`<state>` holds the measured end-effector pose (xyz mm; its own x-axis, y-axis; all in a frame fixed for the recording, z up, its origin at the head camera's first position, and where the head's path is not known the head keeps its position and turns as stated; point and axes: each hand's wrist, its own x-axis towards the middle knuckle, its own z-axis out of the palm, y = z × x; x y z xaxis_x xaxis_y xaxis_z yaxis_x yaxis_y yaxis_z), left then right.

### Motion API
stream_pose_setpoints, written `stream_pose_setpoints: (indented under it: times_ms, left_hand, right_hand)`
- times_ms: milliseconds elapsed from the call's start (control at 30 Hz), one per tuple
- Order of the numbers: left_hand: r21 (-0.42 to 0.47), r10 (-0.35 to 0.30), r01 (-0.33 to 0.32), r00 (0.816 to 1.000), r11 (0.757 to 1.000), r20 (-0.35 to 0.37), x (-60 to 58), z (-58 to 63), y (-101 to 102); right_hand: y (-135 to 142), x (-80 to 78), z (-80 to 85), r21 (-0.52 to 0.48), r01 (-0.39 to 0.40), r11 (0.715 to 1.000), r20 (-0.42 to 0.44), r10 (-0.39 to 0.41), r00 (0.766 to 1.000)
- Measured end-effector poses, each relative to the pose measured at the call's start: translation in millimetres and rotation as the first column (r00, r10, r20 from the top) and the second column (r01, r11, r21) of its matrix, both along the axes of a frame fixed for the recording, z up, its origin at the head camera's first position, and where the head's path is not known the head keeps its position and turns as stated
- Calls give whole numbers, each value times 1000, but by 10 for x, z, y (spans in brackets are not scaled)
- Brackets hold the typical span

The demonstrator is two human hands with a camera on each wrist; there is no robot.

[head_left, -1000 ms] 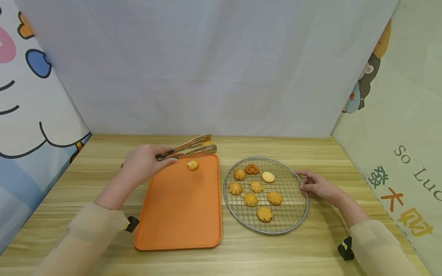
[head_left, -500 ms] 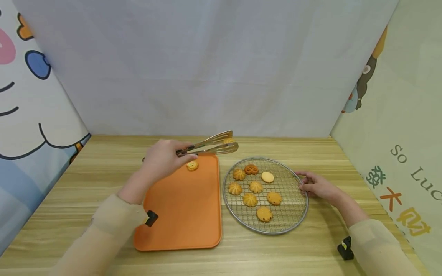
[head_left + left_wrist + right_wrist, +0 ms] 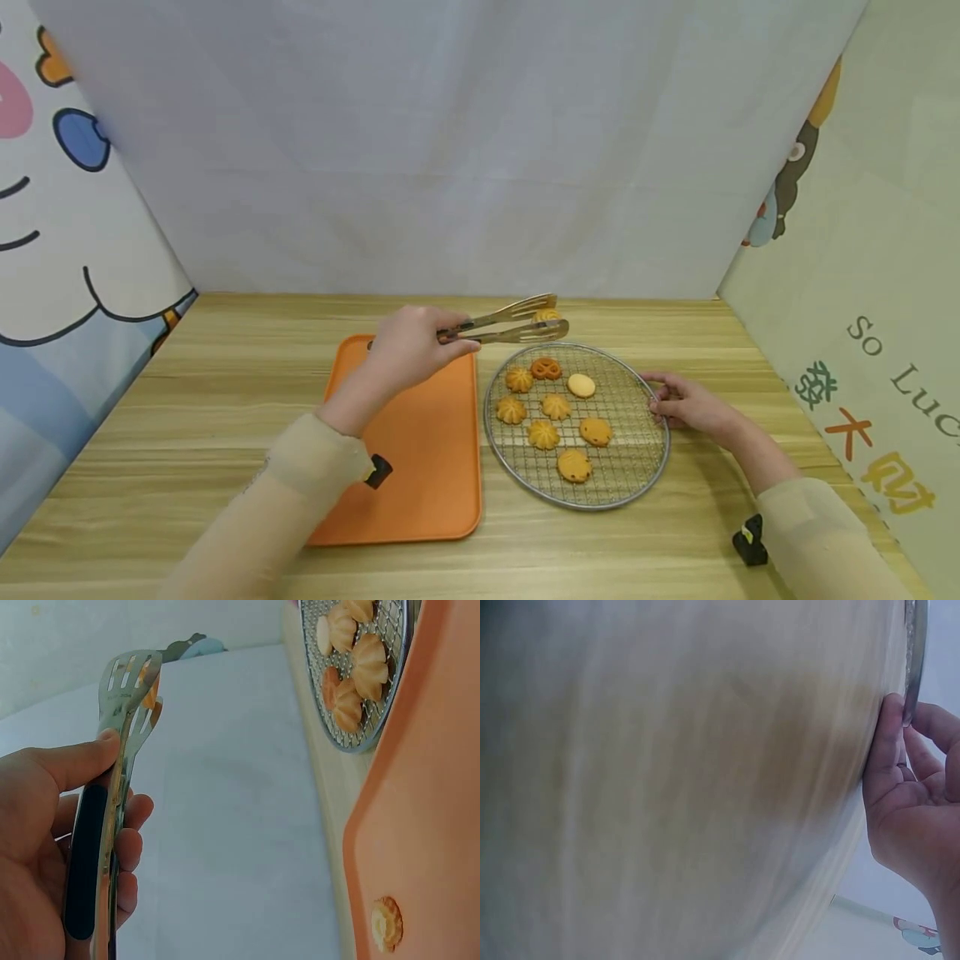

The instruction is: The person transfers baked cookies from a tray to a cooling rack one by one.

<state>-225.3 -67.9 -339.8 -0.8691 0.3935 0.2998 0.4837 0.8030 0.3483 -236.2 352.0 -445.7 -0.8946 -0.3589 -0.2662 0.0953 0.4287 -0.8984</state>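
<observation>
My left hand (image 3: 412,350) grips a pair of metal tongs (image 3: 525,335) with dark handle grips. A golden swirled cookie (image 3: 547,315) is held between their slotted ends, above the back rim of a round wire rack (image 3: 633,467). In the left wrist view, the thumb lies along the tongs (image 3: 120,697) and the fingers wrap round the other side. My right hand (image 3: 693,408) pinches the rack's right rim between thumb and fingers. Several cookies lie on the mesh, among them a pretzel-shaped one (image 3: 546,368), a pale oval one (image 3: 581,385) and flower-shaped ones (image 3: 543,434).
An orange rectangular tray (image 3: 435,475) lies left of the rack, partly under my left forearm. One small round cookie (image 3: 387,924) sits on it, hidden by my hand in the head view. Cloth walls (image 3: 450,167) enclose the wooden table (image 3: 225,358) at the back and sides.
My left hand has carried the tongs and the cookie rightward, from over the tray's back edge to the rack's back rim. My right hand has stayed on the rim.
</observation>
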Motion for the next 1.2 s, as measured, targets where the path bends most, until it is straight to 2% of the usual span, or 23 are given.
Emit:
stream_pose_setpoints:
  times_ms: [367, 767, 1000, 1200]
  left_hand:
    - [-40, -67, 66, 997, 997, -23, -100, -134, 321]
    - [-79, -60, 65, 996, 995, 68, -217, -307, 693]
    - [-118, -91, 107, 987, 987, 133, -253, -409, 896]
    - [-156, -115, 139, 981, 978, 154, -262, -542, 1030]
  right_hand:
    - [11, 11, 18, -3, -3, 1000, -1, 3, 1000]
    - [27, -8, -3, -15, -9, 1000, 3, 9, 1000]
    - [16, -17, -12, -18, -16, 1000, -3, 16, 1000]
    - [25, -34, -23, -14, -17, 1000, 0, 17, 1000]
